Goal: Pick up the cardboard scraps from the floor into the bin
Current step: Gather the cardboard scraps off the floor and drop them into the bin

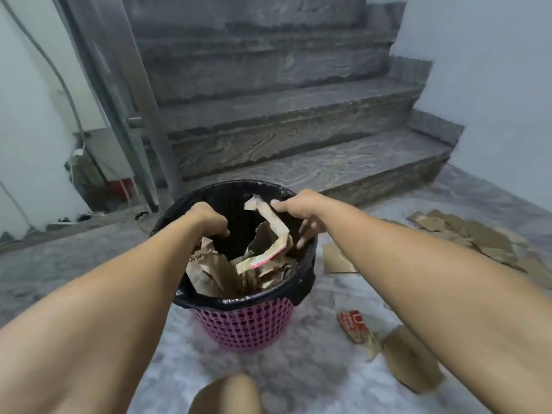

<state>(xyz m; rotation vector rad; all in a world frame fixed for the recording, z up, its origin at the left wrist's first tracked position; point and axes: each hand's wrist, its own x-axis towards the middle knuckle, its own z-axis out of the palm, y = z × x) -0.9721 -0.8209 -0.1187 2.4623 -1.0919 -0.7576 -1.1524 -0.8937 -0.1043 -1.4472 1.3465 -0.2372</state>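
1. Packing is the step in hand, by my judgement: both hands are over the bin (243,321), which stands on the floor (313,354) before the stairs (298,121), and the scraps inside (239,273) already rise near the rim.

2. To do it well, press the load down flat and toward the middle, so the long bent strip (276,234) stops standing up out of the pile. Keep the push gentle at the edges; the black liner (239,298) is only folded over the rim and could slip in or tear on a stiff corner.

3. Steady the bin while pressing. It is a light pink basket and, I judge, would tip if pushed from one side.

4. Left hand (207,219): fingers curled downward at the near-left part of the opening, just above a printed scrap (198,262). Whether they pinch that scrap or the liner cannot be told.

5. Right hand (301,215): fingers spread and loose, reaching down inside the right wall; its thumb lies at the top of the strip. It grasps nothing that can be seen.

6. Much remains on the floor: a pile (478,237) to the right, a flat piece (337,258) beside the bin, and a red-printed scrap (352,322) with brown pieces (412,357) nearer.
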